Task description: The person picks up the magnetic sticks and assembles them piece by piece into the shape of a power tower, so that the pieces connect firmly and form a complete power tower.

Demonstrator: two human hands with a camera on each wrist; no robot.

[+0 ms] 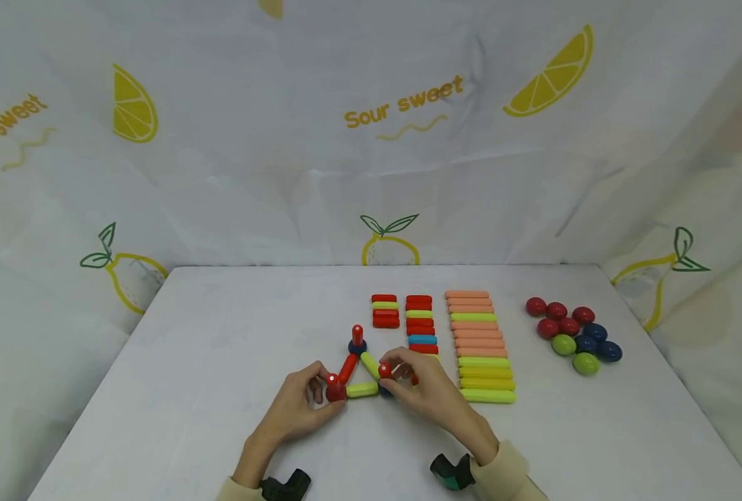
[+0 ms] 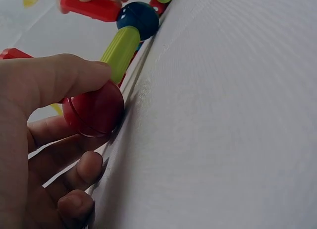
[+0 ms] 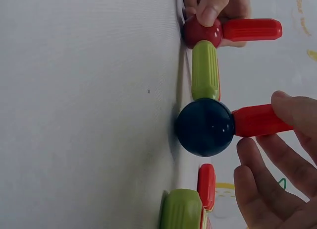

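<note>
A triangle of short rods and balls lies on the table, with a red rod standing up from each ball. My left hand [image 1: 296,403] holds the red ball [image 2: 95,110] at the near left corner, thumb on one side and fingers on the other. At the near right corner, my right hand [image 1: 430,390] pinches the upright red rod [image 3: 260,121] set in a dark blue ball [image 3: 205,127]. A yellow-green rod [image 3: 205,70] links these two balls. Behind them, another dark blue ball [image 1: 357,346] forms the far corner, joined by a red rod [image 1: 348,368] and a yellow-green rod [image 1: 369,364].
Right of the triangle lie two columns of short rods, mostly red [image 1: 386,314], partly behind my right hand. Beside them is a column of longer orange, green and yellow rods [image 1: 479,343]. Farther right sits a cluster of red, blue and green balls [image 1: 567,325].
</note>
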